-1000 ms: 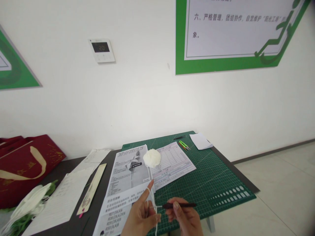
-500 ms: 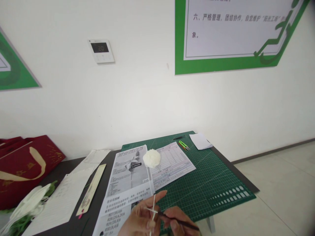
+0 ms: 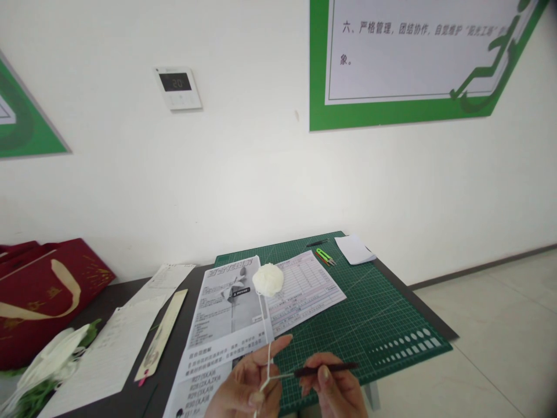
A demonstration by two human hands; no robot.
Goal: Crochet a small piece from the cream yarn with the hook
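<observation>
Low in the head view, my left hand [image 3: 248, 386] pinches a short piece of white yarn work, its index finger stretched out with the yarn [image 3: 268, 357] running over it. My right hand [image 3: 333, 383] grips a crochet hook [image 3: 324, 369] by its dark handle. The hook's thin metal shaft points left and its tip meets the yarn at my left fingers. A ball of white yarn [image 3: 268, 279] rests on the papers ahead, and a strand runs from it down toward my left hand.
Under the hands lie a printed pattern sheet [image 3: 226, 313] and a green cutting mat [image 3: 369, 313]. A form [image 3: 308, 284], green thread snips [image 3: 325, 256] and white paper [image 3: 354, 249] lie farther back. Leftward are a bookmark [image 3: 163, 337], handwritten sheets [image 3: 115, 337], white crocheted flowers [image 3: 54, 360] and a red bag [image 3: 47, 296].
My right hand has moved right and slightly up, drawing the hook away from my left fingers. The hook's handle now lies nearly level. My left hand has shifted slightly left.
</observation>
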